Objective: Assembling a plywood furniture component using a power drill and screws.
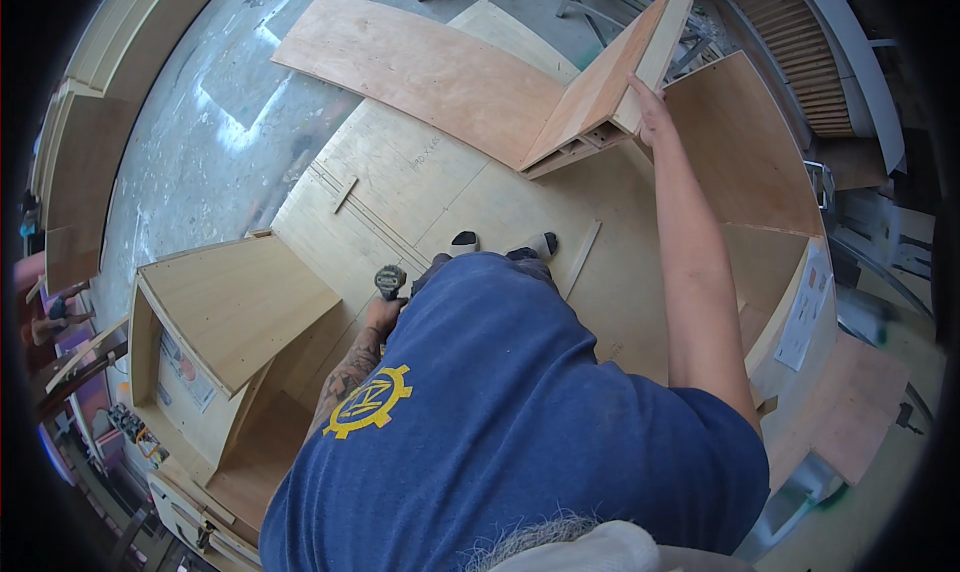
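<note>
My right hand, arm stretched far out, grips the end of a hollow wooden box panel standing on edge. Slats and gaps show in its near end. Its lower side meets a long curved plywood sheet reaching away to the left. Low beside my left leg, my left hand is closed around a dark power tool with a round end; its exact kind I cannot make out. Under my sandalled feet lies a large pale plywood sheet with pencil lines and thin strips on it.
An angled plywood box stands at my left. Tall curved plywood panels rise on the right, a paper sheet on one. A metal sawhorse is beyond the box panel. Grey concrete floor spreads at far left.
</note>
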`<move>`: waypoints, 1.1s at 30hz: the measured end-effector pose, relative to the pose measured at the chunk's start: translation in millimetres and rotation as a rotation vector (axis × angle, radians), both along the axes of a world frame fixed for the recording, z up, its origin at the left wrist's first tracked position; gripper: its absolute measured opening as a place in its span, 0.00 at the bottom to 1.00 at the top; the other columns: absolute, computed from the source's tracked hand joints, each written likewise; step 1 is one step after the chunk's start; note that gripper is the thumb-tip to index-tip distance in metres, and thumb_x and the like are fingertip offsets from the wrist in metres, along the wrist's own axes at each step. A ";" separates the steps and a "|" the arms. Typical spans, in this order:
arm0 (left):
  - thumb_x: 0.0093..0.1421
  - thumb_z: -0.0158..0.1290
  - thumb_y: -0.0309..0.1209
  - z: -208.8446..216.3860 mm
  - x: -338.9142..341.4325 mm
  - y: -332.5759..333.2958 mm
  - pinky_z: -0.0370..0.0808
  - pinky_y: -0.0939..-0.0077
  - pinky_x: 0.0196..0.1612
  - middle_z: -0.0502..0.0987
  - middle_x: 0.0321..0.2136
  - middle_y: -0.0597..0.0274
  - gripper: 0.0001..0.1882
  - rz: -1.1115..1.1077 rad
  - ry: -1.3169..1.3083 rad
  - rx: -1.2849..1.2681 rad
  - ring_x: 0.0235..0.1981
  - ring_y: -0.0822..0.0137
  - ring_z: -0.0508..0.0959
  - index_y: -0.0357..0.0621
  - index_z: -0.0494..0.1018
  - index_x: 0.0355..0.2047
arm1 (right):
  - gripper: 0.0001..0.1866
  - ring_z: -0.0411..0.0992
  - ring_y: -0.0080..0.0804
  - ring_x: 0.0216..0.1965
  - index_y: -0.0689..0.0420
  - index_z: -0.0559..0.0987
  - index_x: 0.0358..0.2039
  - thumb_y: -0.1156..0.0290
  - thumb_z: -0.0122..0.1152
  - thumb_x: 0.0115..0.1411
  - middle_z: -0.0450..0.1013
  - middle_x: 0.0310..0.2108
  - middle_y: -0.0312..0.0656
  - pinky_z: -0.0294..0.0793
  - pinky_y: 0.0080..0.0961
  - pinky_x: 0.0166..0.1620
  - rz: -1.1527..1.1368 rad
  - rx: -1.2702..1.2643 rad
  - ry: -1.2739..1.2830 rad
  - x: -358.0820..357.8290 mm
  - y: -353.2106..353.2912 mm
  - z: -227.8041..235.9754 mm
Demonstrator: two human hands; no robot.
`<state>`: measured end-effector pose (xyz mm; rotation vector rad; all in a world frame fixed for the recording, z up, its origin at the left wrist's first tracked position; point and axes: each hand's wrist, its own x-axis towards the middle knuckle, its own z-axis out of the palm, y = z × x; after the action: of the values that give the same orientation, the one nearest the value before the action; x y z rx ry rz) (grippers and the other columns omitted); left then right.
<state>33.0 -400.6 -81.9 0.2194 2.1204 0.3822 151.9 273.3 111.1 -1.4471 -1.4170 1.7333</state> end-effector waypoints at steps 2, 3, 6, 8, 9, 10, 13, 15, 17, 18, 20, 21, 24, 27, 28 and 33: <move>0.53 0.64 0.47 14.2 -16.7 22.3 0.78 0.63 0.30 0.81 0.23 0.48 0.23 0.077 -0.098 0.084 0.25 0.56 0.84 0.34 0.80 0.30 | 0.44 0.70 0.43 0.58 0.63 0.58 0.65 0.54 0.70 0.58 0.67 0.60 0.53 0.73 0.42 0.58 0.030 0.016 0.042 13.9 -1.4 -1.1; 0.53 0.64 0.47 17.4 -21.1 29.7 0.78 0.63 0.30 0.81 0.23 0.48 0.23 0.071 -0.098 0.086 0.25 0.56 0.84 0.34 0.80 0.30 | 0.41 0.70 0.43 0.58 0.63 0.59 0.64 0.56 0.69 0.60 0.67 0.60 0.52 0.74 0.42 0.58 0.073 0.029 0.085 19.3 -1.3 -2.4; 0.55 0.63 0.44 16.7 -35.9 35.1 0.77 0.66 0.25 0.80 0.21 0.56 0.20 0.177 -0.056 0.143 0.20 0.63 0.81 0.36 0.79 0.31 | 0.38 0.71 0.41 0.58 0.63 0.61 0.64 0.58 0.68 0.62 0.68 0.59 0.52 0.74 0.41 0.56 0.083 -0.059 0.043 25.6 -13.3 -2.3; 0.56 0.64 0.42 27.7 -44.2 48.4 0.74 0.68 0.23 0.76 0.19 0.60 0.18 0.176 -0.057 0.146 0.18 0.66 0.77 0.36 0.79 0.29 | 0.40 0.71 0.41 0.57 0.63 0.59 0.65 0.57 0.68 0.62 0.67 0.60 0.52 0.74 0.41 0.56 0.064 0.046 -0.004 29.4 -15.8 -17.8; 0.56 0.64 0.40 33.9 -47.8 56.3 0.71 0.69 0.21 0.73 0.18 0.65 0.16 0.185 -0.056 0.143 0.16 0.69 0.72 0.36 0.78 0.28 | 0.41 0.71 0.40 0.57 0.63 0.58 0.65 0.56 0.68 0.62 0.66 0.61 0.52 0.74 0.40 0.56 0.054 0.145 -0.051 31.0 -14.2 -25.7; 0.56 0.64 0.40 33.8 -47.5 54.2 0.71 0.69 0.21 0.73 0.18 0.65 0.16 0.183 -0.054 0.139 0.16 0.69 0.72 0.36 0.78 0.28 | 0.41 0.71 0.40 0.57 0.63 0.58 0.65 0.56 0.68 0.62 0.66 0.61 0.52 0.74 0.40 0.56 0.052 0.141 -0.050 24.1 -16.1 -27.5; 0.56 0.63 0.43 21.5 -48.3 41.3 0.77 0.67 0.25 0.79 0.20 0.57 0.19 0.174 -0.088 0.109 0.19 0.63 0.80 0.35 0.79 0.31 | 0.44 0.69 0.41 0.58 0.63 0.54 0.66 0.55 0.68 0.62 0.63 0.63 0.52 0.73 0.40 0.56 -0.081 0.170 -0.195 16.6 -19.7 -27.7; 0.56 0.63 0.42 14.7 -43.6 30.8 0.76 0.67 0.24 0.78 0.19 0.58 0.18 0.239 -0.185 0.060 0.18 0.64 0.79 0.37 0.80 0.30 | 0.43 0.67 0.44 0.60 0.60 0.52 0.66 0.53 0.67 0.63 0.61 0.64 0.51 0.72 0.44 0.57 0.023 0.094 -0.103 24.0 -16.7 -28.2; 0.56 0.63 0.42 17.3 -38.1 22.9 0.76 0.66 0.24 0.79 0.19 0.56 0.18 -0.083 -0.086 0.224 0.17 0.63 0.78 0.36 0.80 0.29 | 0.43 0.66 0.44 0.60 0.59 0.53 0.66 0.50 0.66 0.63 0.61 0.64 0.51 0.71 0.47 0.57 -0.003 0.073 -0.133 22.4 -23.1 -31.0; 0.56 0.63 0.43 18.0 -31.9 19.2 0.76 0.65 0.26 0.79 0.20 0.53 0.20 -0.072 -0.086 0.117 0.19 0.62 0.79 0.34 0.80 0.30 | 0.42 0.66 0.45 0.61 0.57 0.54 0.65 0.48 0.65 0.63 0.61 0.64 0.50 0.70 0.51 0.57 -0.018 0.054 -0.161 22.0 -26.4 -32.1; 0.54 0.62 0.46 22.9 -26.5 8.8 0.76 0.61 0.32 0.81 0.25 0.44 0.25 -0.379 0.102 0.183 0.30 0.55 0.84 0.30 0.80 0.32 | 0.43 0.65 0.47 0.61 0.56 0.54 0.65 0.45 0.64 0.62 0.60 0.64 0.50 0.69 0.54 0.57 -0.030 0.121 -0.207 25.8 -28.4 -38.1; 0.54 0.62 0.46 11.9 -29.4 0.1 0.76 0.61 0.32 0.81 0.25 0.44 0.25 -0.387 0.103 0.179 0.30 0.55 0.84 0.30 0.80 0.32 | 0.44 0.64 0.48 0.62 0.55 0.54 0.65 0.42 0.63 0.62 0.60 0.64 0.50 0.67 0.58 0.57 -0.032 0.185 -0.248 26.3 -29.1 -38.6; 0.50 0.62 0.48 -12.5 -34.9 -12.0 0.77 0.58 0.39 0.83 0.32 0.39 0.29 -0.131 -0.081 0.004 0.37 0.51 0.85 0.26 0.80 0.33 | 0.45 0.63 0.50 0.63 0.54 0.54 0.66 0.39 0.62 0.61 0.59 0.65 0.50 0.64 0.61 0.58 -0.094 0.204 -0.242 25.6 -28.0 -34.5; 0.49 0.62 0.49 -23.5 -24.8 -27.6 0.77 0.56 0.38 0.83 0.31 0.39 0.31 -0.116 -0.107 0.013 0.37 0.49 0.85 0.25 0.80 0.34 | 0.46 0.63 0.47 0.65 0.65 0.59 0.66 0.45 0.65 0.60 0.63 0.64 0.56 0.64 0.37 0.64 -0.113 0.169 -0.237 8.2 -49.0 -16.4; 0.49 0.62 0.49 -23.3 -28.6 -28.7 0.77 0.56 0.38 0.83 0.31 0.39 0.31 -0.122 -0.107 0.010 0.37 0.49 0.85 0.25 0.80 0.34 | 0.46 0.63 0.47 0.65 0.65 0.59 0.66 0.45 0.65 0.60 0.63 0.64 0.56 0.64 0.37 0.64 -0.118 0.166 -0.237 10.8 -50.0 -15.2; 0.52 0.63 0.48 9.4 -40.3 3.3 0.79 0.61 0.30 0.81 0.23 0.47 0.27 -0.188 -0.158 0.018 0.25 0.54 0.84 0.27 0.80 0.29 | 0.45 0.62 0.47 0.66 0.62 0.59 0.67 0.44 0.63 0.62 0.63 0.65 0.52 0.62 0.43 0.66 -0.093 0.218 -0.156 28.3 -60.9 -10.6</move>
<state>-7.4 -397.3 -72.5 0.3834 1.9236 0.2973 180.2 212.3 100.5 -1.5277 -1.5384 1.3883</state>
